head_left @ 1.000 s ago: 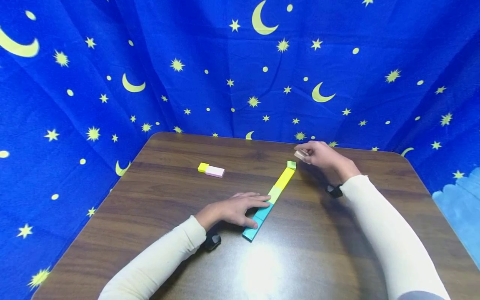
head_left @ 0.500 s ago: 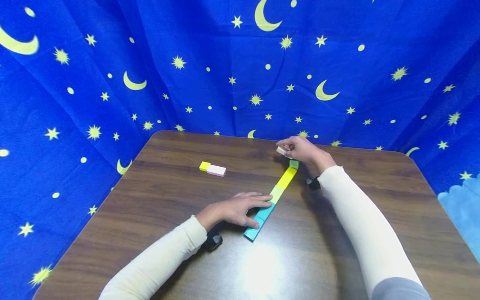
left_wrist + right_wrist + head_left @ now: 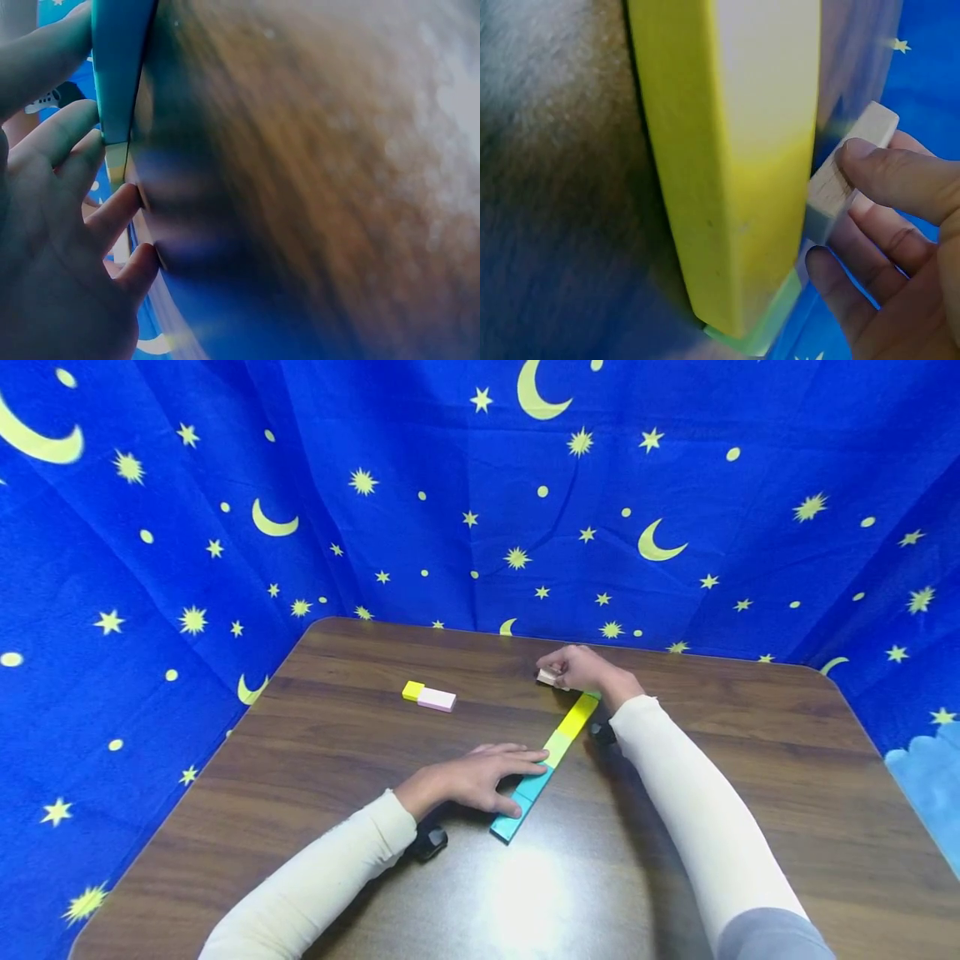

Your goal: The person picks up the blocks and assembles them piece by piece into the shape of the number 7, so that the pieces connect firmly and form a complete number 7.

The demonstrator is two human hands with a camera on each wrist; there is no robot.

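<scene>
My right hand [image 3: 588,670] pinches a small pale wooden block [image 3: 847,169] between thumb and fingers, at the far end of a slanting row of blocks. From near to far, the row has two teal blocks [image 3: 504,829], a pale green block [image 3: 557,747], a yellow block [image 3: 577,717] and a light green block [image 3: 761,334], which my right hand mostly covers in the head view. My left hand [image 3: 480,779] lies with spread, fairly straight fingers against the near part of the row; its thumb touches a teal block.
Left of the row, a small yellow block [image 3: 413,691] and a pale pink block [image 3: 437,699] lie end to end on the wooden table [image 3: 337,760]. A blue curtain [image 3: 420,527] with moons and stars hangs behind the table's far edge.
My right hand has carried the wooden block leftward across the far end of the row, then a little nearer and lower. The left hand stays in place on the row.
</scene>
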